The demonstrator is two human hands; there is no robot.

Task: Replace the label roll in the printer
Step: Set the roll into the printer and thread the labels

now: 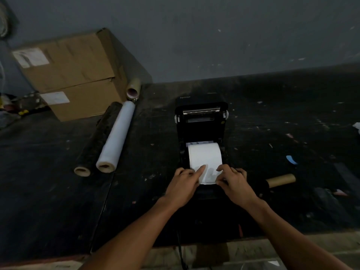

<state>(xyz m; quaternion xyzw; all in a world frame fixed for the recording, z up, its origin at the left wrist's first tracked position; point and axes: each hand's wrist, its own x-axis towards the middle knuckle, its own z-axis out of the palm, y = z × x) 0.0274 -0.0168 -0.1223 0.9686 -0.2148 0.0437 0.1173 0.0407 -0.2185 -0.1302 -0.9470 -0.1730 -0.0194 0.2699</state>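
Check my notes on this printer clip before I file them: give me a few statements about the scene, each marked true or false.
1. The printer has its lid open. True.
2. The label roll lies on the table beside the printer. False: it sits inside the open printer.
3. Both the left hand and the right hand touch the loose end of the labels at the printer's front. True.
4. The white film roll stands upright. False: it lies flat on the table, left of the printer.
5. Two cardboard boxes are stacked at the far left. True.
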